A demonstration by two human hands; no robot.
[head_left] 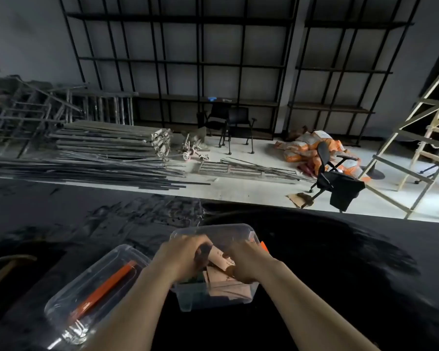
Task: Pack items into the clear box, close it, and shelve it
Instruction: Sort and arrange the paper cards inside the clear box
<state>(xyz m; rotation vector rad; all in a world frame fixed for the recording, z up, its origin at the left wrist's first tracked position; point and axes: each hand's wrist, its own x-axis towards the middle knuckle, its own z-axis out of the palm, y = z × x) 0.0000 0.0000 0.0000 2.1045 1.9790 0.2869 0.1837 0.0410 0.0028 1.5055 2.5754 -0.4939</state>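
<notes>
The clear box [214, 297] sits on the table [340, 274], its lid [86, 287] just left.

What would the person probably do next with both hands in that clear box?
Probably press the pale cardboard pieces down flat. Both the left hand and right hand are inside the open clear box, and the pieces stand near its rim. The lid lies beside it, not yet fitted.

Both hands reached into the clear box [214, 298] on the dark table [340, 262]; the left hand [181, 258] and right hand [249, 262] closed around pale cardboard pieces [222, 259]. A second clear container [94, 290] holding an orange tool [104, 290] lay just left.
</notes>
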